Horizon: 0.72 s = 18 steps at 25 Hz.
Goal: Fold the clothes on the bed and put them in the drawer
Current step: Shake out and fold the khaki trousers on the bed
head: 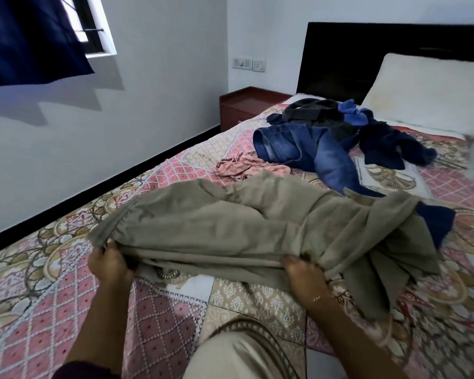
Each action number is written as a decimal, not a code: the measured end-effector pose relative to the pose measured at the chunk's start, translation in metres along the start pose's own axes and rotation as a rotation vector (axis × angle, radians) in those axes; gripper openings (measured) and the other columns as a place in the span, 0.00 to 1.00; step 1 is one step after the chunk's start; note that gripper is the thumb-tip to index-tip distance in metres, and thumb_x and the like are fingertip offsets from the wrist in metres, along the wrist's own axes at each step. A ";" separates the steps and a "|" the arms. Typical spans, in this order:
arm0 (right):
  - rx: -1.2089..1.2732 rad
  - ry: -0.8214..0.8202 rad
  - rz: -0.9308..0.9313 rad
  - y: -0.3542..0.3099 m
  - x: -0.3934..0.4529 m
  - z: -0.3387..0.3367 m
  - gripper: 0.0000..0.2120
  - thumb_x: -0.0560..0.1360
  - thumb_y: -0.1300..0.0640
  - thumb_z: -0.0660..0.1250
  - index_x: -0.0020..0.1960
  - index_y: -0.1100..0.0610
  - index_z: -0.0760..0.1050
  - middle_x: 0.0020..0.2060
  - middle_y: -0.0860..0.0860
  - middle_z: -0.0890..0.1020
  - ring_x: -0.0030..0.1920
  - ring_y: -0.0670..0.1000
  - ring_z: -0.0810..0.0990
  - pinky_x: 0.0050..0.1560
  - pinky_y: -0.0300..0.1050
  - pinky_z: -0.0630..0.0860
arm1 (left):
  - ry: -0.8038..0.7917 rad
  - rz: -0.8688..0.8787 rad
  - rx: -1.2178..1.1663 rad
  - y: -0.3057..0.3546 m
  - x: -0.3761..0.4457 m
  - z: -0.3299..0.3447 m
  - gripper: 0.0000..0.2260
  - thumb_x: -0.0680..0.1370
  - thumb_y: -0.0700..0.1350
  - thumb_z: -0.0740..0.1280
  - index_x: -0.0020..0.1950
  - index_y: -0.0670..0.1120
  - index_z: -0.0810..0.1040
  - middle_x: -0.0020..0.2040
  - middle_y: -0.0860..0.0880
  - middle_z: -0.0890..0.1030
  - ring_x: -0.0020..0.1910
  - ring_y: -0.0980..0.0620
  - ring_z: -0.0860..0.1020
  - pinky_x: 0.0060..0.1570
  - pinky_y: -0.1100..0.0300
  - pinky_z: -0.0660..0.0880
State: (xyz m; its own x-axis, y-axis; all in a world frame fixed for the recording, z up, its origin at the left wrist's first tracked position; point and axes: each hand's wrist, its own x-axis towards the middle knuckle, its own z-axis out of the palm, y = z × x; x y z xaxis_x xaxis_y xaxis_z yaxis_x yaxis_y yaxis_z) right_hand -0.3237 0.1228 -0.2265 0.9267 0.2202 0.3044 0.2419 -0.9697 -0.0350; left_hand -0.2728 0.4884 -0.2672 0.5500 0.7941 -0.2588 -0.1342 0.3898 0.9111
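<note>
A large olive-grey garment (246, 222) lies spread across the patterned bedspread (47, 310) in front of me. My left hand (108, 265) grips its gathered near-left edge. My right hand (304, 272) grips the near edge further right, where loose folds hang down. Behind it lie blue jeans (309, 151), a pink cloth (244, 166), a dark grey garment (312, 112), a bright blue piece (352, 113) and a navy garment (394, 144). No drawer front is clearly visible.
A white pillow (427, 94) leans on the black headboard (340, 58). A reddish wooden bedside table (244, 108) stands left of the bed by the white wall. A dark blue curtain (30, 36) hangs at the upper left window.
</note>
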 end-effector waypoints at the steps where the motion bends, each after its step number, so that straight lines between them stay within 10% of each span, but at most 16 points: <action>1: 0.031 -0.022 -0.011 0.004 -0.015 0.014 0.19 0.70 0.63 0.53 0.48 0.58 0.81 0.42 0.53 0.82 0.36 0.54 0.82 0.32 0.42 0.76 | -0.009 -0.006 0.022 -0.003 -0.001 -0.006 0.08 0.75 0.44 0.65 0.36 0.50 0.78 0.41 0.53 0.78 0.50 0.49 0.76 0.58 0.47 0.74; 6: 0.017 0.291 -0.089 0.008 -0.045 0.033 0.14 0.67 0.61 0.58 0.42 0.58 0.82 0.36 0.53 0.80 0.31 0.54 0.77 0.27 0.43 0.73 | 0.011 0.024 0.004 0.001 -0.010 -0.007 0.06 0.79 0.42 0.62 0.47 0.47 0.79 0.48 0.51 0.79 0.51 0.51 0.74 0.54 0.54 0.72; 10: -0.015 0.167 -0.058 0.009 -0.055 0.035 0.11 0.67 0.57 0.59 0.39 0.57 0.80 0.35 0.56 0.75 0.29 0.57 0.73 0.27 0.45 0.70 | 0.100 -0.023 0.085 -0.007 -0.026 -0.009 0.14 0.80 0.42 0.61 0.65 0.42 0.69 0.62 0.44 0.75 0.57 0.48 0.75 0.58 0.55 0.73; 18: 0.086 0.107 -0.003 0.004 -0.060 0.026 0.13 0.64 0.51 0.57 0.35 0.57 0.77 0.32 0.54 0.75 0.23 0.56 0.75 0.20 0.41 0.68 | 0.245 0.013 0.345 0.001 -0.090 -0.001 0.19 0.76 0.38 0.66 0.65 0.35 0.70 0.64 0.38 0.74 0.62 0.41 0.74 0.59 0.56 0.69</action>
State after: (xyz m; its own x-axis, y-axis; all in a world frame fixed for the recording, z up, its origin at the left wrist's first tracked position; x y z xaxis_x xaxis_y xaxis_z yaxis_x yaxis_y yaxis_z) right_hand -0.3708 0.1081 -0.2699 0.8910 0.2064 0.4043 0.2729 -0.9553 -0.1138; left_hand -0.3230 0.4175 -0.2435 0.3320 0.9016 -0.2774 0.1666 0.2334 0.9580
